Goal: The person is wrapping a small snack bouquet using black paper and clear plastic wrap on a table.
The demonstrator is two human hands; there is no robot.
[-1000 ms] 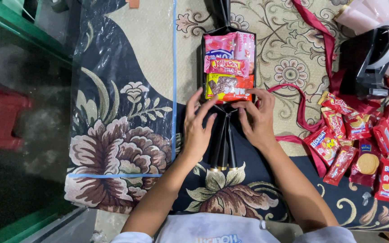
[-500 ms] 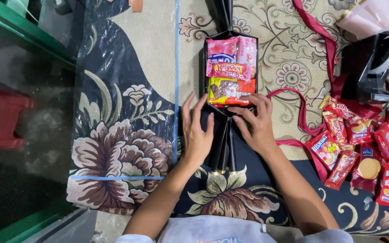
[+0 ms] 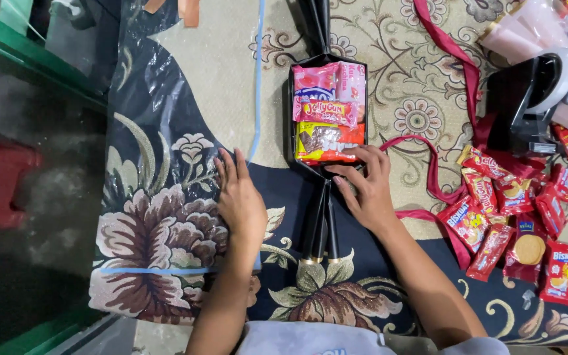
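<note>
The right hand (image 3: 366, 190) rests its fingers on the near end of a black tray (image 3: 288, 118) packed with snack packets (image 3: 329, 113); left hand (image 3: 239, 197) lies open and flat on clear plastic sheet (image 3: 165, 131) alongside, holding nothing.

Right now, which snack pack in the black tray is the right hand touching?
The yellow-and-red pack nearest the person; right hand rests on its edge, pink packs lie beyond.

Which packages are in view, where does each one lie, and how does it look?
Pink packets: top of black tray, rectangular.
Yellow-red packet: tray's near end, under right hand.
Red snack packets: loose heap, right side of carpet.
Clear plastic sheet: flat under left hand.
</note>
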